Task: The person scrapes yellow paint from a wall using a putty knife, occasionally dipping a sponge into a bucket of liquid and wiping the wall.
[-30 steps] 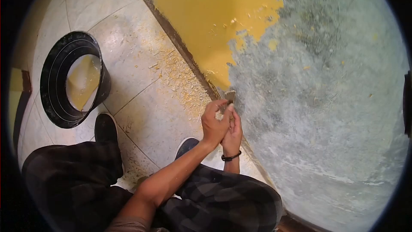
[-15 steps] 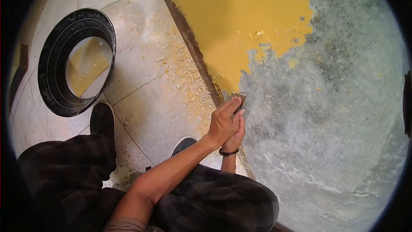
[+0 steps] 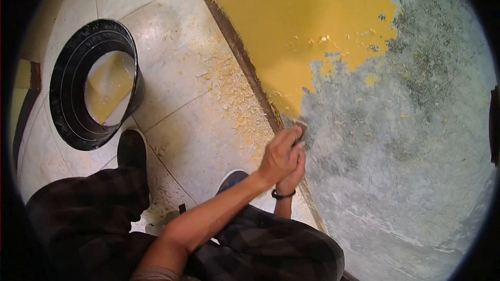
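My left hand (image 3: pixel 277 159) and my right hand (image 3: pixel 294 173) are together at the foot of the wall (image 3: pixel 364 140), fingers closed around a small scraper (image 3: pixel 302 126). Only the scraper's flat end shows beyond my fingertips; its handle is hidden. That end meets bare grey wall just below the ragged lower edge of the yellow paint (image 3: pixel 271 26). A dark band sits on my right wrist. Curled yellow flakes cling to the paint.
A black bucket (image 3: pixel 58 91) with whitish liquid and a yellowish piece inside stands on the tiled floor at left. Pale and yellow shavings (image 3: pixel 234 104) lie along the brown wall base (image 3: pixel 237 47). My shoes and bent knees are below.
The view has shifted, so the bucket and wall appear slightly lower and to the right. My hands and the scraper also appear lower and further right, still together at the wall.
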The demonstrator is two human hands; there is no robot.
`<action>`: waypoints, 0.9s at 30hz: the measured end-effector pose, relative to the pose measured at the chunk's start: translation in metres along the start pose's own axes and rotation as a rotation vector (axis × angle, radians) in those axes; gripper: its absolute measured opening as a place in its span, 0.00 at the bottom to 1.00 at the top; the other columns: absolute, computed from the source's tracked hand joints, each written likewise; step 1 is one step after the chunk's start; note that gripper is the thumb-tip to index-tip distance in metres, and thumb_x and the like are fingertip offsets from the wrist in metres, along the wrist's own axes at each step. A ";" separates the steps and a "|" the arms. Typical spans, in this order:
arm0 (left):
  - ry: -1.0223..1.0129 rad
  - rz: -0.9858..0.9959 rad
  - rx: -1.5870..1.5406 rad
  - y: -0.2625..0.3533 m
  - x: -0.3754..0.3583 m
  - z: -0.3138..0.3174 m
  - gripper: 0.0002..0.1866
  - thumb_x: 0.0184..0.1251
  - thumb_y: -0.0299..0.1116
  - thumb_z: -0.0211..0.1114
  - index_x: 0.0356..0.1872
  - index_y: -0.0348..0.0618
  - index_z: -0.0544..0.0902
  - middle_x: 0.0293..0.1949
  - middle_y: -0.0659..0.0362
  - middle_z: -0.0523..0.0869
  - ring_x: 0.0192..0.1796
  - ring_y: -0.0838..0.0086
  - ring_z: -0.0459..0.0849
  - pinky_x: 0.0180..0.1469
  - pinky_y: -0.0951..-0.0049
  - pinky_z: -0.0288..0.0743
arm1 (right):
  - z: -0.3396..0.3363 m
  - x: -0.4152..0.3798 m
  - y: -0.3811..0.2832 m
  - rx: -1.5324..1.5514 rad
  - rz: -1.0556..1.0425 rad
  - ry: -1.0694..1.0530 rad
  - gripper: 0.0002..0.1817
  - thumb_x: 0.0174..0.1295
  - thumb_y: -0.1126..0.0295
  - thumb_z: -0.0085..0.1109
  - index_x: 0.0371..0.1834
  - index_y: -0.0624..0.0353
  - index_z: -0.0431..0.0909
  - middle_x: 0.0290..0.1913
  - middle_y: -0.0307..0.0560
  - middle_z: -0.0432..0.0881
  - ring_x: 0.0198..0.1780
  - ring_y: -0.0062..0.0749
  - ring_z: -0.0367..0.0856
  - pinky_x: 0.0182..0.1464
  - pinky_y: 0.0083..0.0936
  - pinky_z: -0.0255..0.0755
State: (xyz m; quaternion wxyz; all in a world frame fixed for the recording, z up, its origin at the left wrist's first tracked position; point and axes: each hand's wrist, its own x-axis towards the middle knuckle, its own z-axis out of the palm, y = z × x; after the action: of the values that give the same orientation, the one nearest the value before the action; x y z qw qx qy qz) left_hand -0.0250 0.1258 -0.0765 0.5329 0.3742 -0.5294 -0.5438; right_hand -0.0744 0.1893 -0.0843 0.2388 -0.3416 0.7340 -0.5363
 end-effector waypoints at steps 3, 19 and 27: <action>0.034 0.061 0.055 0.000 0.003 0.006 0.15 0.56 0.22 0.63 0.46 0.31 0.77 0.43 0.44 0.81 0.44 0.54 0.82 0.43 0.67 0.78 | -0.006 0.004 -0.010 0.013 0.045 -0.055 0.11 0.70 0.66 0.49 0.50 0.60 0.73 0.42 0.34 0.75 0.44 0.16 0.71 0.46 0.16 0.68; -0.033 0.077 0.017 -0.003 0.007 -0.003 0.15 0.54 0.21 0.62 0.45 0.31 0.77 0.44 0.43 0.80 0.46 0.48 0.80 0.47 0.61 0.76 | 0.006 0.002 -0.005 0.248 0.134 0.012 0.11 0.69 0.69 0.49 0.50 0.61 0.71 0.41 0.34 0.73 0.42 0.18 0.70 0.45 0.18 0.67; -0.054 0.056 0.015 -0.002 0.005 -0.005 0.15 0.55 0.22 0.62 0.45 0.31 0.77 0.42 0.44 0.80 0.46 0.49 0.79 0.45 0.61 0.76 | 0.013 -0.003 -0.018 0.146 0.100 0.025 0.11 0.68 0.71 0.51 0.51 0.60 0.70 0.43 0.36 0.74 0.44 0.18 0.71 0.46 0.18 0.69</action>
State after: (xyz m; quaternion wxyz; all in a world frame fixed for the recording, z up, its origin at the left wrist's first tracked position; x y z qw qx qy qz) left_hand -0.0208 0.1199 -0.0786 0.5307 0.3484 -0.5577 -0.5348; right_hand -0.0583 0.1801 -0.0717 0.2804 -0.2795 0.7120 -0.5799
